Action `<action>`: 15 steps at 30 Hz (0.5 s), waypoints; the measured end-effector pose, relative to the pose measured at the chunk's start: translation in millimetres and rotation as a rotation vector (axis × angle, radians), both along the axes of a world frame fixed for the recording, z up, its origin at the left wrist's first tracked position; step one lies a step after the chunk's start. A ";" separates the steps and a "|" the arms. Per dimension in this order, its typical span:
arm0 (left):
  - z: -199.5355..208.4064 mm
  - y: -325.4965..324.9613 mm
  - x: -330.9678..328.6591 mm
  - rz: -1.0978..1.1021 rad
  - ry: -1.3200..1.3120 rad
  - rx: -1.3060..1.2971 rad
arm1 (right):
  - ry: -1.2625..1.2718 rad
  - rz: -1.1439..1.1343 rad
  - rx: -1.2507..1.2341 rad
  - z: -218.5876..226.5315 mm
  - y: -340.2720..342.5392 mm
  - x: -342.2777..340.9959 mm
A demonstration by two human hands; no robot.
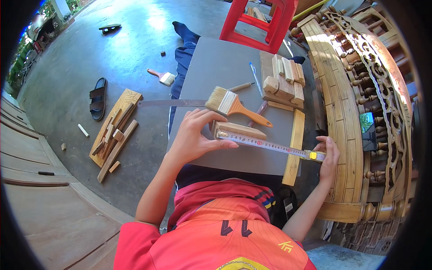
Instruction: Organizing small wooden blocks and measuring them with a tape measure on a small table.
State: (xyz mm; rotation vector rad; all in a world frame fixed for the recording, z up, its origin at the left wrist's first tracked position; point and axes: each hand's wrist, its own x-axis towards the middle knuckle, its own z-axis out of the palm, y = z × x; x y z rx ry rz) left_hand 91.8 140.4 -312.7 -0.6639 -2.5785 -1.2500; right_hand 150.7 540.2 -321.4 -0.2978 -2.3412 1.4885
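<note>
My left hand (198, 137) is closed at the left end of a small wooden block (246, 129), its thumb along the near side by the tape's metal hook. A tape measure (316, 155) with a yellow button sits in my right hand (329, 157), fingers curled around its case. The white blade (265, 143) stretches between my hands along the block's near edge and over a curved wooden strip (294, 148). Just beyond the block lies a wide paintbrush (240, 109) with an orange wooden handle, bristles toward the left.
A grey board (216, 58) carries stacked wooden pieces (283, 81), a blue pen (255, 74) and a long metal blade (171, 103). Carved wooden furniture (337, 112) stands right, a red stool (261, 31) beyond. Wood offcuts (114, 135), a sandal (97, 100) and another brush (166, 78) lie on the floor.
</note>
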 end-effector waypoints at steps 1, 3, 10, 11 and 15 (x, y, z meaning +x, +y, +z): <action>0.6 0.2 0.2 -0.002 0.000 -0.003 | -0.018 -0.004 0.003 -0.9 -0.2 -0.8; 1.2 0.5 0.5 -0.005 -0.002 -0.007 | -0.025 -0.009 -0.005 -4.1 0.6 -2.0; 3.4 1.9 1.0 -0.032 0.016 -0.014 | -0.039 -0.007 -0.016 -10.2 4.5 -5.8; 3.7 2.0 1.1 -0.033 0.015 -0.013 | -0.041 -0.009 -0.016 -10.8 4.3 -6.1; 1.1 1.7 0.2 -0.041 0.033 -0.007 | -0.015 -0.004 -0.047 -11.8 2.0 -6.7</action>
